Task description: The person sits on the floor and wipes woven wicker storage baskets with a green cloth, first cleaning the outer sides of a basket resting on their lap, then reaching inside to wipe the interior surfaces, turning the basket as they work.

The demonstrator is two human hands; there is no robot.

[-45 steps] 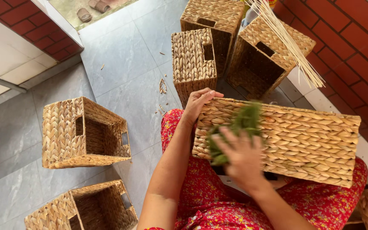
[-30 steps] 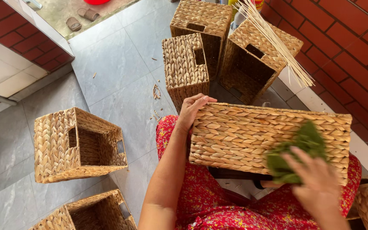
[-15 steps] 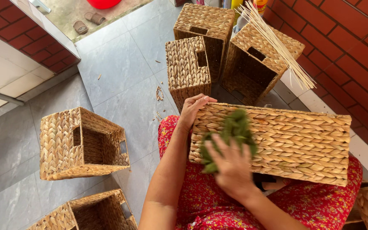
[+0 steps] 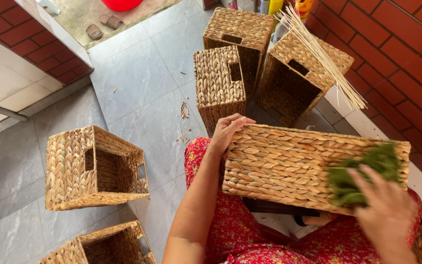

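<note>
A rectangular basket of woven tan straw [image 4: 299, 166] lies across the person's lap at centre right of the frame, its long axis running left to right. The left hand [image 4: 228, 131] grips the basket's upper left corner, fingers curled over the edge. The right hand [image 4: 384, 208], lower right, presses a crumpled green cloth [image 4: 360, 173] flat against the basket's right end, fingers spread over it; the rest of the woven side stretches away leftward. Three similar straw baskets [image 4: 230, 73] stand at top centre, with a bundle of pale thin sticks [image 4: 323, 54] across one. An open basket on its side [image 4: 94, 166] rests on the grey tiled floor [image 4: 142, 83], left.
</note>
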